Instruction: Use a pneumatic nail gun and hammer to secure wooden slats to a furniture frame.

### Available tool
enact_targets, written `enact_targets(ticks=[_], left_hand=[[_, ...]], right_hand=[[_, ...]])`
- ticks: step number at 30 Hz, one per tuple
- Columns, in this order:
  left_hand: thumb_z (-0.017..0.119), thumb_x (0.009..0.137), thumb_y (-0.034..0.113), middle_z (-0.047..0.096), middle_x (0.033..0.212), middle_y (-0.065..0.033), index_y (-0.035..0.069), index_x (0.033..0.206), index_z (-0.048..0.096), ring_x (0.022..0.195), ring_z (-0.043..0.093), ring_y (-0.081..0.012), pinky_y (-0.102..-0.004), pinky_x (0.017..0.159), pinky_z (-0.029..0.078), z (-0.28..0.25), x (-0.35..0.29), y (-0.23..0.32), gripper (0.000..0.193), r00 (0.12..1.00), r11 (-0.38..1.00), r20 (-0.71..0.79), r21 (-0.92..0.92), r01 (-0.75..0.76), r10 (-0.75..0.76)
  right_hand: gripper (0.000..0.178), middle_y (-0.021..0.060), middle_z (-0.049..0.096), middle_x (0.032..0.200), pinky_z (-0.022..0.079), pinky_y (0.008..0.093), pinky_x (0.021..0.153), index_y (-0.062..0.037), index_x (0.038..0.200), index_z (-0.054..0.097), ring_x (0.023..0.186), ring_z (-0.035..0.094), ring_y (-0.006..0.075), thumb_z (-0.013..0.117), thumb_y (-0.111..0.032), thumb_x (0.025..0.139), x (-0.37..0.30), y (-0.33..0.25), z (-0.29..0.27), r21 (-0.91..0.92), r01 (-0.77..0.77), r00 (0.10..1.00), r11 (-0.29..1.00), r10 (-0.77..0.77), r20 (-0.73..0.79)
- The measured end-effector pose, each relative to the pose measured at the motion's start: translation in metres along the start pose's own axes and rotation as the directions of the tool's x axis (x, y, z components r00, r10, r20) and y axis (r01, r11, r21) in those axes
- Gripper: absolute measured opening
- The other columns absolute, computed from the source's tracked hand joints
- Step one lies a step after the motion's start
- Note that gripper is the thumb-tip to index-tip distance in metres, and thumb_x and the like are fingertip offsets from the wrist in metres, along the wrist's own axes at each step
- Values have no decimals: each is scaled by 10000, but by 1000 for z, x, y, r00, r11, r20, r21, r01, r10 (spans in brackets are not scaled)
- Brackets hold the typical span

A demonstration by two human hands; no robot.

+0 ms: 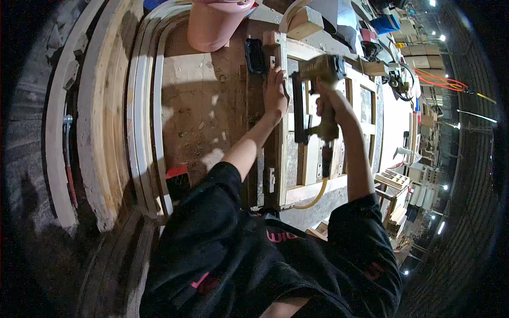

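Observation:
My right hand [330, 99] is wrapped round the handle of a tan and black pneumatic nail gun [314, 68]. The gun's long dark magazine lies just right of the near rail of a pale wooden frame [282, 169]. From the gun's handle end a yellow air hose [319, 196] curves down toward the frame's lower corner. My left hand [275, 94] rests against that same rail, its fingers stretched along the wood. Whether the gun's nose touches the frame cannot be made out.
Left of the frame lies a brown, dusty board [204, 122] with a pink bucket [214, 26], a black tray [255, 55] and a red and black box [177, 177]. Curved white strips [158, 116] and thick timbers [101, 116] run further left. Stacked wood [395, 183] stands at right.

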State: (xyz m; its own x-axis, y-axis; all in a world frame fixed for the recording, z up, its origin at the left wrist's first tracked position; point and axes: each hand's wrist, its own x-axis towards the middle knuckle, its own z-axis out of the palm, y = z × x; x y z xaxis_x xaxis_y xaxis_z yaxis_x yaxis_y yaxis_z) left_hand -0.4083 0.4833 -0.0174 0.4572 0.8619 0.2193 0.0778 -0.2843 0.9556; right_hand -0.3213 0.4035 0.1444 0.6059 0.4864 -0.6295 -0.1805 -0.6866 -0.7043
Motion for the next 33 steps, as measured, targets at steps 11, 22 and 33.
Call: enact_targets(ticks=[11, 22, 33], left_hand=[[610, 776, 144, 406, 1263, -45, 122, 1203, 408, 1201, 385, -246, -504, 947, 329, -37, 11, 5, 473, 990, 988, 140, 155, -21, -1], [612, 776, 135, 417, 1258, -37, 119, 1187, 411, 1212, 377, -237, -505, 951, 321, -31, 12, 12, 457, 988, 976, 151, 216, -3, -30], [597, 779, 140, 451, 1215, -46, 107, 1172, 437, 1206, 385, -233, -494, 937, 329, -28, 12, 11, 425, 991, 972, 131, 237, 7, -39]], right_hand=[[278, 21, 475, 514, 406, 281, 393, -67, 779, 509, 396, 465, 130, 563, -334, 838, -101, 50, 28, -28, -111, 991, 993, 109, -74], [282, 15, 469, 515, 402, 276, 392, -75, 821, 506, 404, 466, 120, 580, -347, 829, -101, 66, 24, 29, -48, 998, 998, 49, -39], [355, 5, 474, 507, 397, 262, 393, -78, 768, 523, 404, 472, 119, 623, -416, 801, -102, 77, 27, 89, -25, 999, 996, 28, -32]])
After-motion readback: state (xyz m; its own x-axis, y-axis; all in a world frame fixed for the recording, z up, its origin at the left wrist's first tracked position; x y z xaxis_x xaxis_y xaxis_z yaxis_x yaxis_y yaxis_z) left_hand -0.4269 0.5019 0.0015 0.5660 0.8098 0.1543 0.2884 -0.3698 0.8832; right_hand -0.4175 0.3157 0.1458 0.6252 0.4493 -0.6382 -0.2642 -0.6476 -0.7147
